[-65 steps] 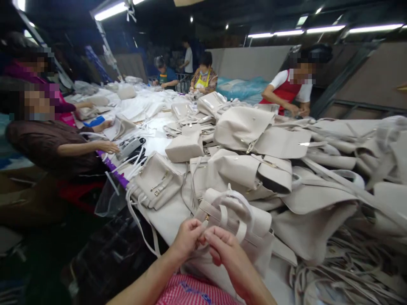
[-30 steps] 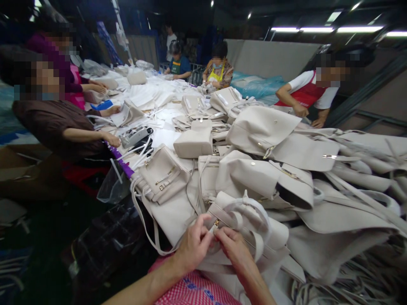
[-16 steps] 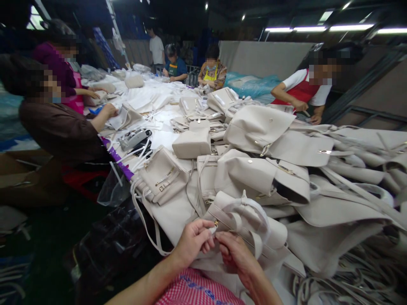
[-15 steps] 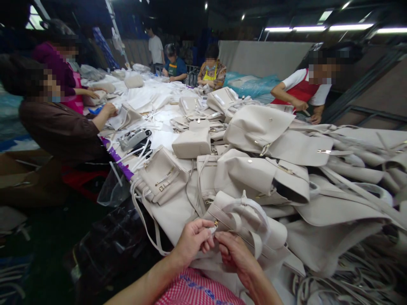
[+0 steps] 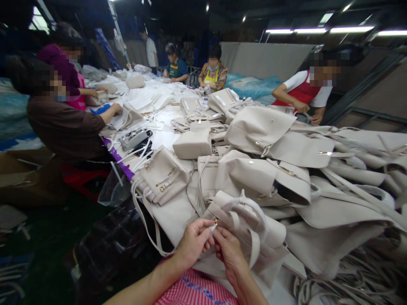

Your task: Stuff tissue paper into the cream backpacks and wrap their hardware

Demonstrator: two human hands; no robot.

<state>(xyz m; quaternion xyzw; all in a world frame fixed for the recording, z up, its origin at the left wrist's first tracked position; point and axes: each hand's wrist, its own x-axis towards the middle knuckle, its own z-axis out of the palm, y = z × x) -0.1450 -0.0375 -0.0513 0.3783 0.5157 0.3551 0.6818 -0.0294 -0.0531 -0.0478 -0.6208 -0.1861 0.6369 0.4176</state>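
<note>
A beige bag (image 5: 270, 226) with a looped handle lies just in front of me, a small gold zipper pull (image 5: 216, 221) at its near left end. My left hand (image 5: 197, 239) is closed in a pinch on a small white wrapping (image 5: 212, 228) at that pull. Close beside it, my right hand (image 5: 227, 245) pinches at the same wrapping, its fingertips nearly touching the left ones. The exact grip of the right fingertips is too small to make out.
Beige bags (image 5: 260, 173) are piled ahead and to the right, with loose straps (image 5: 356, 271) at the lower right. A smaller bag (image 5: 165, 176) lies left of centre. People work around the table, one in a red apron (image 5: 300, 91) at right.
My right hand has moved up and left, closer to my left hand at the white wrapping. At the left, the person in brown has shifted slightly right in the view.
</note>
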